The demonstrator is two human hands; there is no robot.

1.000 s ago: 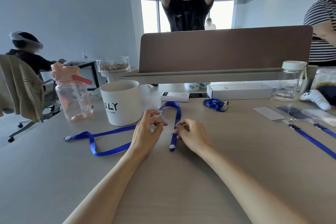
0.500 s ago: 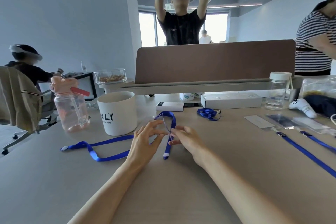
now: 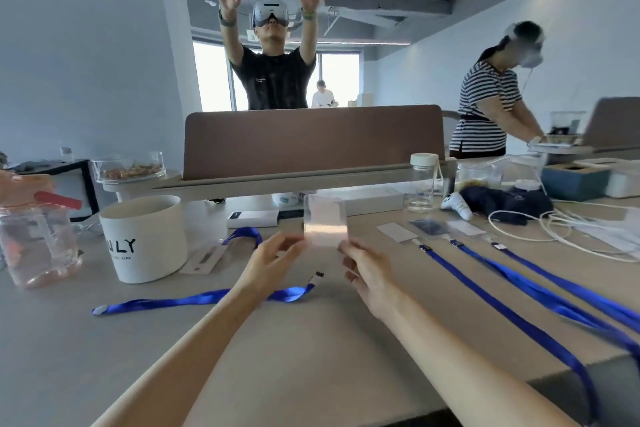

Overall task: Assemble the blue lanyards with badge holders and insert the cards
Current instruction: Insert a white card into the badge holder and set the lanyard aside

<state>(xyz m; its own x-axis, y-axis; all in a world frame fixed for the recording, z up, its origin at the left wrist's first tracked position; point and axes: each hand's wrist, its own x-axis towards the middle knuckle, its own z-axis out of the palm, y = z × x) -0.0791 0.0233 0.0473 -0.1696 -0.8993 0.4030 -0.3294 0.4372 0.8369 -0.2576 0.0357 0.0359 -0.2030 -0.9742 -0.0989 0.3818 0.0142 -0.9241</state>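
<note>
Above the desk (image 3: 311,357), left hand (image 3: 273,263) and right hand (image 3: 367,274) pinch — apparently — the badge holder (image 3: 325,222) between them.

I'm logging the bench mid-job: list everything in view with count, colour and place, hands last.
badge holder: one, clear, held up between both hands
loose lanyard: one, blue, on the table under the left forearm
other lanyards: three, blue, side by side at right
card: one, white, by those lanyards' far ends
mug: one, white, left of centre
water bottle: one, pink, far left
clear bottle: one, white lid, near the divider
divider: one, brown, across the table's back
boxes: two, white, below the divider
controller: one, white, right of the clear bottle
table: one, beige, foreground
bystanders: three, beyond the table
left hand: pinches the holder's lower left edge
right hand: pinches its lower right edge
</note>
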